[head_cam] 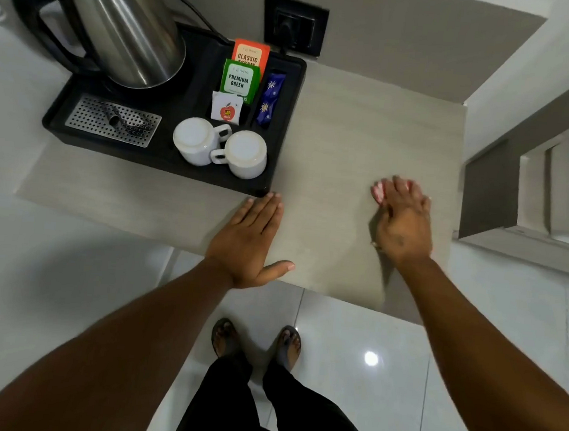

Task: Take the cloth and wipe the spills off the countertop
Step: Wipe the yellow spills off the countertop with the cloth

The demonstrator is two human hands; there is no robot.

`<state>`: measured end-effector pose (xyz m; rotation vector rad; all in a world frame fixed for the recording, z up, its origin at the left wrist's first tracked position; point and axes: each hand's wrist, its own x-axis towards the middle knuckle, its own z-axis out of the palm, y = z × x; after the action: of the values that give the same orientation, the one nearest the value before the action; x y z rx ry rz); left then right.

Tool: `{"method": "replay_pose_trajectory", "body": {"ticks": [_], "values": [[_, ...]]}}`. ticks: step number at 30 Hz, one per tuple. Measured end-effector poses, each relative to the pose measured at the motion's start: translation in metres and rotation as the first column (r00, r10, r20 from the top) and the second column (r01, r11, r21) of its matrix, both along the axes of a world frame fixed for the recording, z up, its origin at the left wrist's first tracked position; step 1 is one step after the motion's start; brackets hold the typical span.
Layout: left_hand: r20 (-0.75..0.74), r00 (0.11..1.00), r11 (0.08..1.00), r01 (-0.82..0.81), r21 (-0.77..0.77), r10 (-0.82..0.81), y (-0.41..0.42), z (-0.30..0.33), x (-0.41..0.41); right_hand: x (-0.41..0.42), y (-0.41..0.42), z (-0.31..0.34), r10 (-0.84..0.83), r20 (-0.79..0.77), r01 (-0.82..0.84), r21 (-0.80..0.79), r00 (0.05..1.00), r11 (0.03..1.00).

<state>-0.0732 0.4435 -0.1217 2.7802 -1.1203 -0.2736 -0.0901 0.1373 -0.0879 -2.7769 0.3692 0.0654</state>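
Observation:
My right hand (pixel 403 222) presses flat on a small pink and white cloth (pixel 378 192) on the right part of the beige countertop (pixel 334 144). Only a corner of the cloth shows past my fingers; the rest is hidden under the hand. My left hand (pixel 250 240) lies flat and open on the countertop near its front edge, fingertips just short of the black tray's front right corner. A faint damp sheen shows on the surface between my hands; no distinct spill stands out.
A black tray (pixel 280 167) at the back left carries a steel kettle (pixel 127 26), two upturned white cups (pixel 220 146), tea sachets (pixel 242 74) and a drip grid. A wall socket (pixel 294 23) sits behind it. A wall bounds the counter's right side.

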Motion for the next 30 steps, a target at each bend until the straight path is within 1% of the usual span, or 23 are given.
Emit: {"method": "replay_pose_trajectory", "body": {"ticks": [3,6,9,11,13,15,17,19,20,22,25,27,28,29,30], "values": [[-0.019,1.000,0.999,0.018,0.036,-0.017,0.000,0.002,0.001,0.010,0.048,-0.005,0.109,0.014,-0.110,0.040,0.994,0.993],[-0.015,0.999,0.997,0.032,0.065,-0.031,0.000,0.002,0.002,-0.032,0.095,-0.014,0.243,0.040,-0.245,0.039,0.969,0.969],[-0.019,0.999,0.997,0.042,0.068,-0.041,0.001,0.001,0.003,-0.083,0.098,-0.021,0.300,0.036,-0.301,0.014,0.953,0.954],[-0.031,0.999,0.997,0.045,0.062,-0.043,0.002,0.001,0.003,-0.108,0.069,-0.022,0.242,0.025,-0.242,0.030,0.970,0.970],[-0.038,0.998,0.997,0.048,0.054,-0.046,0.003,0.001,0.002,-0.117,0.030,-0.019,0.083,0.007,-0.084,0.057,0.996,0.995],[-0.031,0.998,0.998,0.048,0.041,-0.046,0.003,0.002,0.001,-0.105,0.000,-0.015,-0.085,-0.014,0.085,0.046,0.996,0.995],[-0.030,0.998,0.998,0.054,0.028,-0.053,0.003,0.003,0.000,-0.081,-0.006,-0.014,-0.198,-0.006,0.198,0.017,0.980,0.980],[-0.027,0.998,0.998,0.060,0.016,-0.060,0.004,0.003,0.001,-0.056,0.014,-0.014,-0.266,0.024,0.265,0.033,0.964,0.964],[-0.022,0.998,0.998,0.063,0.011,-0.063,0.004,0.002,0.002,-0.047,0.032,-0.013,-0.266,0.029,0.264,0.060,0.964,0.963],[-0.011,0.997,0.997,0.074,0.002,-0.074,0.004,0.001,0.003,-0.038,0.076,-0.014,-0.203,0.048,0.198,0.098,0.978,0.975],[-0.015,0.995,0.995,0.101,0.007,-0.100,0.003,0.001,0.003,-0.050,0.134,-0.020,-0.037,0.058,0.034,0.054,0.998,0.998],[-0.026,0.995,0.995,0.099,0.034,-0.098,0.004,0.002,0.004,-0.069,0.134,-0.021,0.065,0.014,-0.065,0.009,0.998,0.998],[-0.032,0.995,0.994,0.097,0.059,-0.095,0.005,0.003,0.004,-0.078,0.121,-0.021,0.066,0.003,-0.066,0.003,0.998,0.998],[-0.038,0.995,0.992,0.093,0.084,-0.090,0.005,0.003,0.004,-0.087,0.105,-0.021,0.014,-0.006,-0.014,-0.002,1.000,1.000],[-0.039,0.995,0.991,0.091,0.100,-0.087,0.005,0.003,0.003,-0.094,0.085,-0.019,-0.083,-0.014,0.083,-0.008,0.996,0.997]]}}
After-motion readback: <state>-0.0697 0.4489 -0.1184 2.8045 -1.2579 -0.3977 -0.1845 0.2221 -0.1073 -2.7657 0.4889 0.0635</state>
